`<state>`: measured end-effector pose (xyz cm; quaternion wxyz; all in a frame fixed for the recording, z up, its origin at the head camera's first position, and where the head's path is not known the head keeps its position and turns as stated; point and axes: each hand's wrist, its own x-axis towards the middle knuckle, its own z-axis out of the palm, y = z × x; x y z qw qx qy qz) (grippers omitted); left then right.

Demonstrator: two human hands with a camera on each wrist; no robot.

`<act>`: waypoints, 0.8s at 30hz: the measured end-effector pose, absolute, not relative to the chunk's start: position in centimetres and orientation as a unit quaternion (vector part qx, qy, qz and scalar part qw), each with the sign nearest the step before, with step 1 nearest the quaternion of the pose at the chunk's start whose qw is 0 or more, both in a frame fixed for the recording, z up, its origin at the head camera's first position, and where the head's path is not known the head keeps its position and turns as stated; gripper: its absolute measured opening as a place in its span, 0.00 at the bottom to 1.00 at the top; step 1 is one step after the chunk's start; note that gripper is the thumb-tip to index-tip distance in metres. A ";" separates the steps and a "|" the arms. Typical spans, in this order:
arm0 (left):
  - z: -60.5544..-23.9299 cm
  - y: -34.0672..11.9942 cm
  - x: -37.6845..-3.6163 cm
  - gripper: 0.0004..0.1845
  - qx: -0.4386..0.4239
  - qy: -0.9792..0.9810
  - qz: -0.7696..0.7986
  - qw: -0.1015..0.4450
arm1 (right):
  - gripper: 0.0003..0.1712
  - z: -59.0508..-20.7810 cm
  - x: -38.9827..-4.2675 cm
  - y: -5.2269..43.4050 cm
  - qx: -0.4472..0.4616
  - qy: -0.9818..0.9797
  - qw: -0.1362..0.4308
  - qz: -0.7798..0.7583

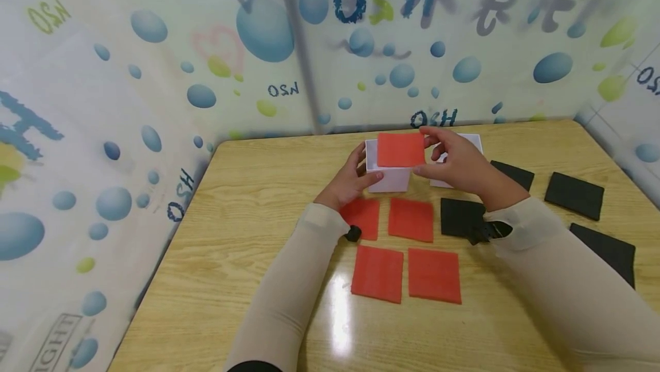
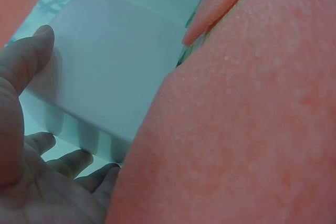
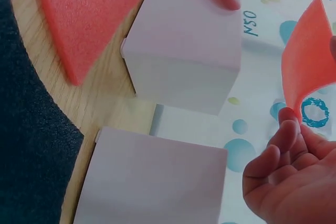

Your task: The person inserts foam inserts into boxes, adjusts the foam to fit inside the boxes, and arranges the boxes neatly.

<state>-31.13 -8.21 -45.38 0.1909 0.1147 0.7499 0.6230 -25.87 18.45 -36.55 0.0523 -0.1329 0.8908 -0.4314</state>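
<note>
Red foam square (image 1: 400, 149) pinched by right hand (image 1: 460, 164) over white box (image 1: 389, 179); left hand (image 1: 352, 180) clasps box side. Placing step, seemingly; next needs level lowering into opening.

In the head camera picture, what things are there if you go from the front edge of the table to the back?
Two red squares side by side → two more red squares → white box held by the left hand → red square pinched by the right hand over the box.

Wooden table (image 1: 247, 200) with foam squares (image 1: 409, 219), boxes (image 1: 389, 180)
</note>
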 end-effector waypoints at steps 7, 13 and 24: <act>-45.5 -8.3 -31.1 0.52 0.108 0.757 0.616 0.190 | 0.53 -36.9 -27.1 17.6 -0.115 0.905 0.068 -0.403; -45.5 -8.3 -31.2 0.52 0.112 0.757 0.614 0.193 | 0.53 -37.0 -28.2 17.0 -0.112 0.910 0.079 -0.392; -45.5 -8.3 -31.1 0.52 0.120 0.752 0.619 0.191 | 0.53 -36.7 -29.5 16.3 -0.118 0.921 0.083 -0.362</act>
